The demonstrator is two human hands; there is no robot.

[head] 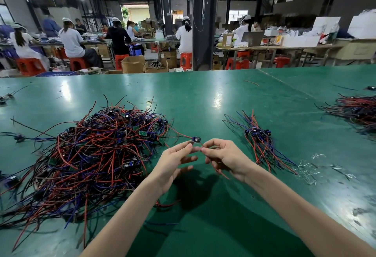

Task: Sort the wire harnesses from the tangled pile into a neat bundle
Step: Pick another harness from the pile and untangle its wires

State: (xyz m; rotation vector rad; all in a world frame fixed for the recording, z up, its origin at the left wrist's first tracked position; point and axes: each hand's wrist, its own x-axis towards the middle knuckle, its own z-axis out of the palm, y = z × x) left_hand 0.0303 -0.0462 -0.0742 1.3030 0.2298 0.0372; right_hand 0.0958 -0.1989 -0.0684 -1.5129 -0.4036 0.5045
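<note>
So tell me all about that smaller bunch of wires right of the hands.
The sorted bundle is a handful of thin red, blue and black wires laid parallel, their small dark blue components gathered in one cluster. Loose tips fan out both ways. It lies flat on the green table, just right of the right hand, which does not touch it.

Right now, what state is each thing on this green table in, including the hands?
left hand, fingers pinching the harness.
right hand, fingers pinching the harness too.
harness, lifted, one wire trailing to the tangled pile.
tangled pile, loose unsorted heap on the table.
neat bundle, wires aligned, lying flat.
far pile, lying at the table's right edge.
</note>
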